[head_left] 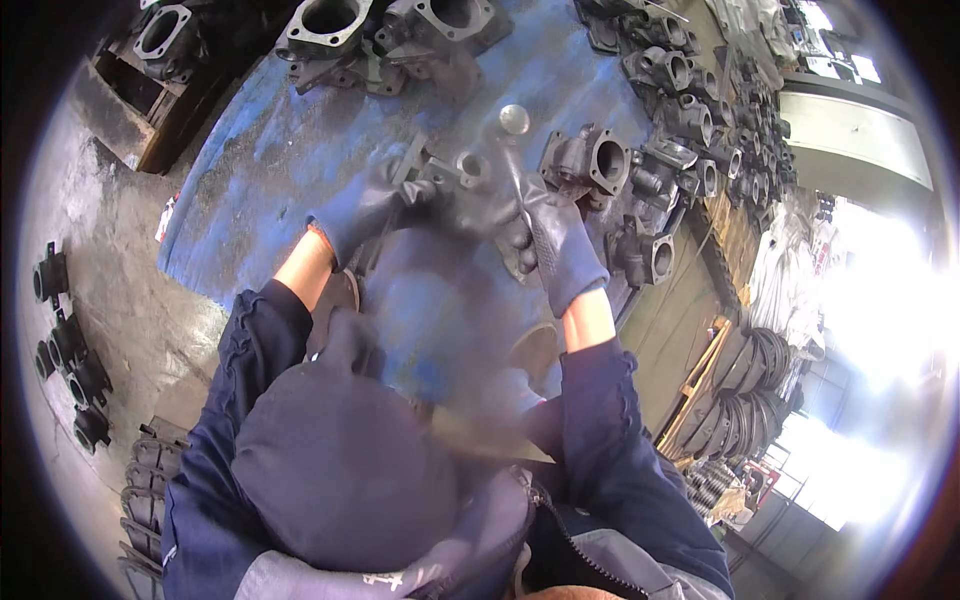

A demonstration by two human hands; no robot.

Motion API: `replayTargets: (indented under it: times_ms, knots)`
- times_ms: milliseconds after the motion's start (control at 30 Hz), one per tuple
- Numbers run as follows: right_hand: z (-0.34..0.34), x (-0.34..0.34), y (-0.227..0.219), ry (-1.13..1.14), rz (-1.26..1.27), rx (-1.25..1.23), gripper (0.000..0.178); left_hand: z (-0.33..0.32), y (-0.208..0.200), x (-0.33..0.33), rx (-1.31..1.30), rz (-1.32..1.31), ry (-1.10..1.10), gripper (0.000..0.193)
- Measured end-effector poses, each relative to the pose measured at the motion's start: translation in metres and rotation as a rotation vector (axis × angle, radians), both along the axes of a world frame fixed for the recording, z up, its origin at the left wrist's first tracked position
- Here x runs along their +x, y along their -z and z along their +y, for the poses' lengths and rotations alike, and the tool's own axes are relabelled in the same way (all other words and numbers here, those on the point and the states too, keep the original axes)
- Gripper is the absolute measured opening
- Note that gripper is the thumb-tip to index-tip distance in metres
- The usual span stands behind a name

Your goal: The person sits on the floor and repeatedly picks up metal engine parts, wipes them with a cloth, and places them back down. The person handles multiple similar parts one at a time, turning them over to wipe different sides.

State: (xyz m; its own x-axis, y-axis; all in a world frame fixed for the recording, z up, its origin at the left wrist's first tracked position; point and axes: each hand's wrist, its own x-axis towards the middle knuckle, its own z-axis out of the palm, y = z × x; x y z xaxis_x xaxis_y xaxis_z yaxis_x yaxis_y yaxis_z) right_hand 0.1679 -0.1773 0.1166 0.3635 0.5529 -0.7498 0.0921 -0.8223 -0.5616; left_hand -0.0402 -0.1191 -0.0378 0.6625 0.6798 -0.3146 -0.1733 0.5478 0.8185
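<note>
Both my hands wear blue gloves with dark, worn palms and fingers. Over the blue worktable (270, 150), my left hand (365, 205) is closed on the left end of a dark metal casting (460, 200) with flanges and a round opening. My right hand (560, 240) is at the casting's right side, its fingers wrapped round a metal rod with a round, shiny end (513, 122) that points away from me. Haze and blur hide where rod and casting meet. A similar casting with a square flange (607, 165) stands just beyond my right hand.
More flanged castings (330, 25) stand at the table's far edge. Several others (690, 120) line the right side. Castings (75, 370) lie on the floor at left, near a wooden crate (165, 130). Coiled dark rings (735, 400) are stacked at right. A dark cap (345, 465) fills the lower middle.
</note>
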Motion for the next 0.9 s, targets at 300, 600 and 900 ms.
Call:
replayTargets:
  times_ms: [300,600,900]
  knots:
    - [-0.002,0.013,0.012,-0.030,-0.012,-0.052,0.040,0.003,0.000,0.003,0.072,0.124,-0.025,0.037]
    - [-0.010,0.015,0.017,0.079,0.038,0.021,0.044,0.000,-0.015,0.001,0.133,0.100,-0.028,0.033]
    - [-0.010,0.020,0.030,0.060,0.072,0.074,0.040,-0.001,-0.019,-0.003,0.082,0.130,0.015,0.050]
